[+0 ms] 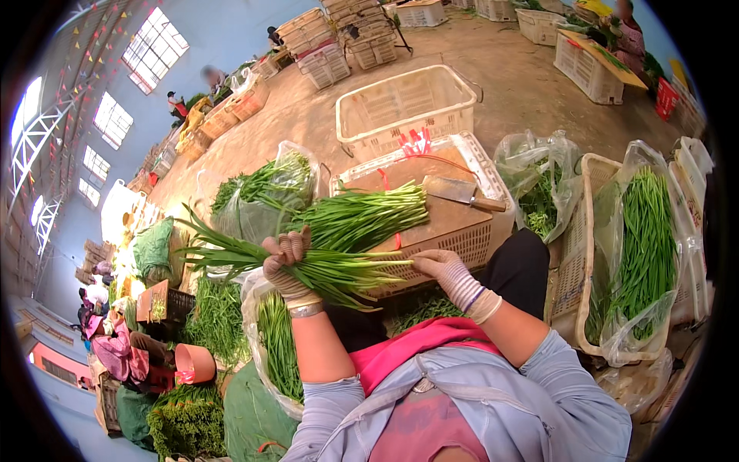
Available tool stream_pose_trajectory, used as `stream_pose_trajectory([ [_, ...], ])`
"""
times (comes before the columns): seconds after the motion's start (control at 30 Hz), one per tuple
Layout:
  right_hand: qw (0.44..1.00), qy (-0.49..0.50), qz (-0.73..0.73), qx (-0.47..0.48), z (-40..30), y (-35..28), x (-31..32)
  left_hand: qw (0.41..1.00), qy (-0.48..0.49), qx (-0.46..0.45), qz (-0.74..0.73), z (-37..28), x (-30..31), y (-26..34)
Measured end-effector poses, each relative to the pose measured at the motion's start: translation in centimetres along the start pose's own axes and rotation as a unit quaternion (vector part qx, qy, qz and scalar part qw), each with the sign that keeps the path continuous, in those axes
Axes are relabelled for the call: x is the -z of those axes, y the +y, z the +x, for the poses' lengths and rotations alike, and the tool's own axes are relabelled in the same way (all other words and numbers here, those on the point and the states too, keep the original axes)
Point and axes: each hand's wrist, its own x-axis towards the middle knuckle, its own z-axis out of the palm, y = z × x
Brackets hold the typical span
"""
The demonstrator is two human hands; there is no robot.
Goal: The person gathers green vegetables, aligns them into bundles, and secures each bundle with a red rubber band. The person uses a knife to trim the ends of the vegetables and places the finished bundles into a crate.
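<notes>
My left hand (286,263), in a striped knit glove, grips a bunch of garlic chives (340,271) around its middle. Their leaves fan to the left and the pale stem ends point right. My right hand (447,274), gloved too, has its fingertips pinched on the end of one stem. Just beyond, a pile of chives (369,213) lies on a brown board (444,222) over an upturned plastic crate (462,239). A cleaver (456,189) with a wooden handle rests at the board's right. Red ties (417,143) are bundled at its far edge.
An open crate (407,107) stands beyond the board. To my right, a crate (586,254) holds bagged chives (644,248). More bagged greens (260,190) sit at the left, above a green sack (254,410). Other people work farther off, including one in pink (112,346).
</notes>
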Motion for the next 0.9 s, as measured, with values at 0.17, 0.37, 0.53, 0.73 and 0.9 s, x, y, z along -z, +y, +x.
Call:
stream_pose_trajectory([
  [0.17,0.870,-0.033,-0.491,-0.026,-2.0,2.3,5.4,0.997,-0.021,-0.060,-0.046,-1.1,0.6,0.7],
  [0.37,0.951,-0.169,-0.258,0.031,0.1,-0.7,4.2,0.985,-0.018,-0.090,-0.147,-1.4,-0.3,-1.1],
  [0.53,0.930,-0.360,0.025,-0.066,1.2,-3.3,-2.1,0.971,0.008,-0.091,-0.221,-1.9,0.8,-3.5],
  [0.73,0.993,-0.105,-0.041,-0.015,2.4,1.9,-1.5,0.956,0.050,-0.087,-0.275,-2.2,2.7,-2.2],
  [0.9,0.767,-0.259,-0.586,0.035,0.1,5.2,6.3,0.958,0.118,-0.112,-0.238,-3.0,5.3,0.0],
])
